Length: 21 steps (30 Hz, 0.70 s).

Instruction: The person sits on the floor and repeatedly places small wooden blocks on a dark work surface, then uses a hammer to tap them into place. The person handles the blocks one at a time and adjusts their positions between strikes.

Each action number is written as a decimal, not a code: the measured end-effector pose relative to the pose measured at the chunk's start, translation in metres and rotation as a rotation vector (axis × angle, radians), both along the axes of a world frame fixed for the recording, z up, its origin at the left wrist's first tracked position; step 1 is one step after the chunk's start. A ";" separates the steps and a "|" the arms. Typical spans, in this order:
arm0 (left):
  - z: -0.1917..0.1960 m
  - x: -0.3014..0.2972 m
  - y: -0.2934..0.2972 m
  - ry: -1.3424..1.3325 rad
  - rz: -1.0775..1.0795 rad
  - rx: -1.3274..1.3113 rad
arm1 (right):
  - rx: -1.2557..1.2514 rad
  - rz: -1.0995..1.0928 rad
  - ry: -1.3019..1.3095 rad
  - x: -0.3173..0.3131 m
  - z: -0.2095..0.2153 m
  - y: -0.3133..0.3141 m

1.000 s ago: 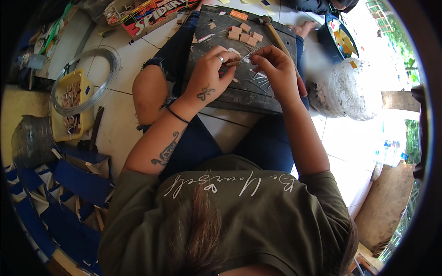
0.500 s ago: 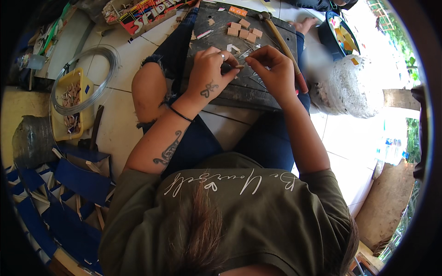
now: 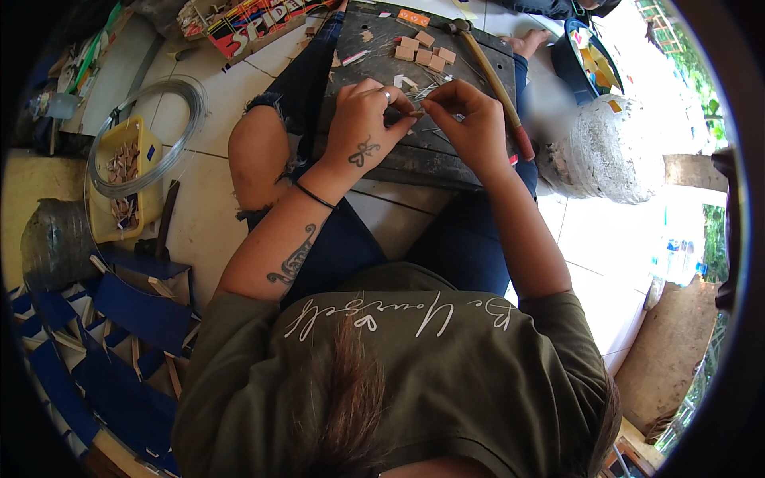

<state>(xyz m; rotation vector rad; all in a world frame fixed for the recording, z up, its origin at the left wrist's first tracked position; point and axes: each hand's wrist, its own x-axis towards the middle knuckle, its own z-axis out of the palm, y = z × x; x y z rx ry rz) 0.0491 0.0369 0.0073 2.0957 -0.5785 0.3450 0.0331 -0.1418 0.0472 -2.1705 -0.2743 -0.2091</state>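
Observation:
My left hand (image 3: pixel 365 126) is closed, pinching a small wooden piece (image 3: pixel 417 114) between thumb and fingers above a dark low work board (image 3: pixel 374 76). My right hand (image 3: pixel 472 126) is closed too, its thumb and forefinger meeting at the same piece from the right. Whether they also grip a thin wire there is too small to make out. Just beyond the fingertips lie short bits of wire (image 3: pixel 430 88) and white scraps (image 3: pixel 405 81). Farther back sit several small wooden blocks (image 3: pixel 425 49) in a cluster. To their right lies a hammer (image 3: pixel 496 78) with a wooden, red-ended handle.
On the left, a coil of wire (image 3: pixel 195 111) leans over a yellow basket (image 3: pixel 151 187) of small wooden pieces. Blue-covered wooden frames (image 3: pixel 143 299) are stacked nearer. A printed carton (image 3: pixel 255 32) stands far left, a dark tub (image 3: pixel 572 60) far right, beside a wrapped bundle (image 3: pixel 598 151).
My right fingertips have moved slightly left, up against the wooden piece in my left hand. The piece has turned a little. Everything on the board stays where it was.

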 end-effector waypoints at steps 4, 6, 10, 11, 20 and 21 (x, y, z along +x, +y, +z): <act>0.000 0.001 0.001 -0.001 -0.017 -0.006 | -0.044 0.039 -0.100 0.002 0.000 0.001; 0.001 0.001 0.001 0.006 -0.018 -0.001 | -0.077 0.052 -0.143 0.001 0.001 0.002; 0.007 0.003 0.000 0.004 -0.077 -0.042 | -0.098 0.063 -0.184 0.002 0.002 0.004; 0.008 0.004 -0.001 0.003 -0.085 -0.039 | -0.086 0.062 -0.184 0.002 0.002 0.004; 0.007 0.006 0.000 -0.017 -0.107 -0.008 | 0.006 -0.001 -0.086 0.003 0.000 0.002; 0.006 0.006 0.000 -0.015 -0.104 -0.010 | -0.011 0.003 -0.076 0.002 0.000 0.001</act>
